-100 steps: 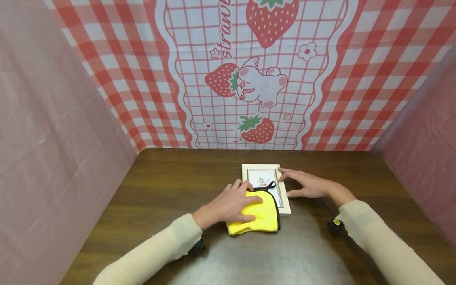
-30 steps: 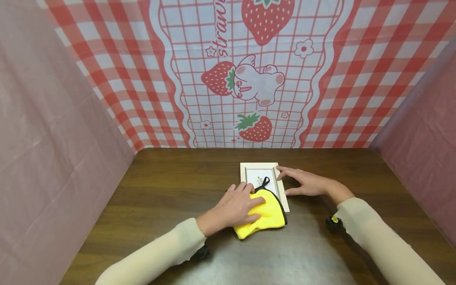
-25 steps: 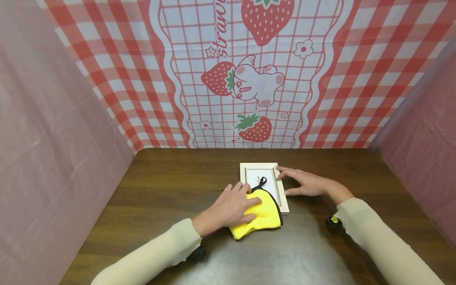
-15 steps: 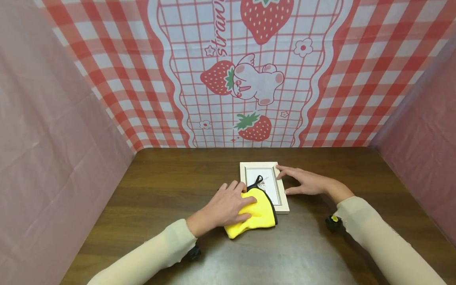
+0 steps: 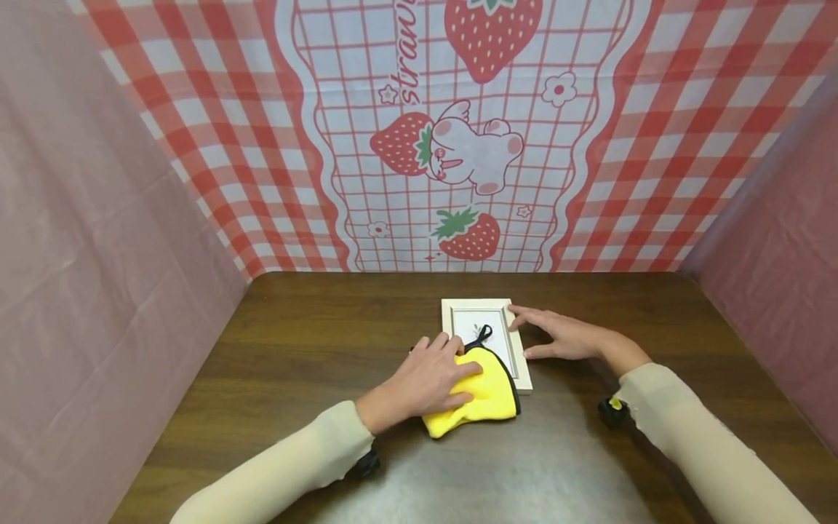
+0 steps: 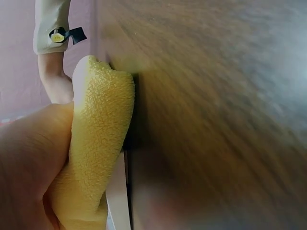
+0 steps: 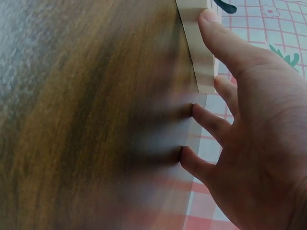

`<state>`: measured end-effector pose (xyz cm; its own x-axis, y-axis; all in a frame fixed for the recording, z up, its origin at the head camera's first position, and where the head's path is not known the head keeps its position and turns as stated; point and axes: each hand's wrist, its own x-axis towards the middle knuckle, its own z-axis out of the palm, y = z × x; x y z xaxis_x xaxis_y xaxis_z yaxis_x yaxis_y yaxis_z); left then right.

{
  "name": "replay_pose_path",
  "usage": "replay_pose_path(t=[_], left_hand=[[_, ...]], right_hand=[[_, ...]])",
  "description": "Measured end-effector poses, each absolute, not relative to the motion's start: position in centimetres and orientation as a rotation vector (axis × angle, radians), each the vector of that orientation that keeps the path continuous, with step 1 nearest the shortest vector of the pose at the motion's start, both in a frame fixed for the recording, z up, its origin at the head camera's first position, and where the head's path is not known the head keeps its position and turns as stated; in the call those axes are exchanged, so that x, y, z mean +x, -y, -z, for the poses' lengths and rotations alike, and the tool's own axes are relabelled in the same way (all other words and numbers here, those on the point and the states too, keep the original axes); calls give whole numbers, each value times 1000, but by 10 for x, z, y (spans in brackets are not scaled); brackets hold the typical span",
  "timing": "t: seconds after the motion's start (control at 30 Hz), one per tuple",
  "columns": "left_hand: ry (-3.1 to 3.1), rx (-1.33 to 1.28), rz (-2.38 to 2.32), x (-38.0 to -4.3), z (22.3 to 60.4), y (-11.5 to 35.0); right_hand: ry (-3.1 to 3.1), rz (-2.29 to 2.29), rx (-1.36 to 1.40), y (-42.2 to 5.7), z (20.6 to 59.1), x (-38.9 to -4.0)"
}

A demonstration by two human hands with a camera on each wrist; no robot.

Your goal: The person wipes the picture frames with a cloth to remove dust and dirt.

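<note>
In the head view, a cream picture frame [image 5: 521, 367] with a small floral print lies flat near the table's middle. My left hand [image 5: 425, 378] holds a folded yellow cloth [image 5: 491, 397] with black edging and a black loop over the frame's lower left part. The cloth hides that part, and its front hangs past the frame's near edge. At the frame's right side rests my right hand [image 5: 566, 336], fingers spread. Its thumb [image 7: 218, 31] touches the frame's side in the right wrist view, a fingertip is at the corner, and other fingertips reach the tabletop.
The dark wooden table [image 5: 314, 327] meets a red-and-white checked strawberry cloth [image 5: 471, 145] at its back edge. Pinkish drapes hang along the left [image 5: 118, 255] and right [image 5: 779, 255] sides. A dark band is worn at each wrist.
My left hand slides the cloth leftward over the frame until half a second ago, then a little back to the right. The right hand stays at the frame's side.
</note>
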<state>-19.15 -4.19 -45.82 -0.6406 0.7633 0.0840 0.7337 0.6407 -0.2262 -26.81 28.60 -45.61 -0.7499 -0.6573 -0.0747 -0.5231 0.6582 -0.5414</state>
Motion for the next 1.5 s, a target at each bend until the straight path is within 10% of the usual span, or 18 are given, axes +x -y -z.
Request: replay_pose_path(t=[0.7, 1.5], left_hand=[[2670, -1229, -281, -191, 462, -12], [2724, -1251, -231, -193, 459, 29]], right_hand=[[-2618, 699, -991, -289, 458, -272], [-2606, 713, -944, -291, 463, -272]])
